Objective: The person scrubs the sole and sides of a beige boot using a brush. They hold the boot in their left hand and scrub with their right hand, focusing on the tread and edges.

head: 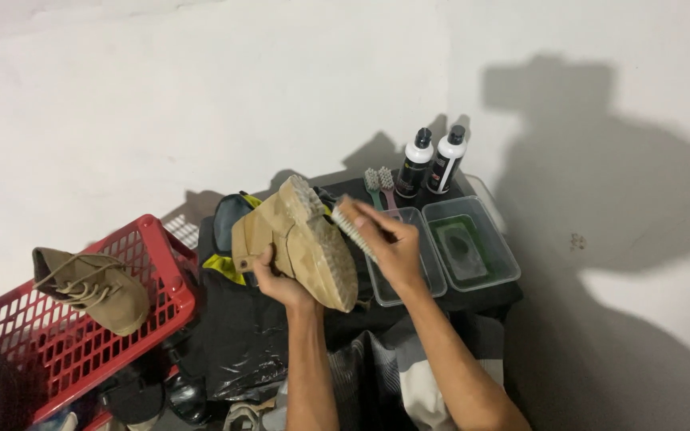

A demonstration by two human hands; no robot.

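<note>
My left hand point(277, 279) grips a tan suede boot point(297, 239) from below, sole turned up and to the right. In my right hand point(385, 239) is a white-bristled brush point(353, 231), its bristles pressed against the boot's sole edge near the toe. Both hands hover over a small table covered in black plastic point(237, 335). The brush handle is mostly hidden under my fingers.
Two clear plastic tubs point(473, 251) sit right of the hands, one with greenish liquid. Behind them stand two black-and-white bottles point(431, 164) and two small brushes point(379, 187). A red basket point(65, 319) at left holds the matching boot point(93, 287). Dark shoes point(185, 395) lie below.
</note>
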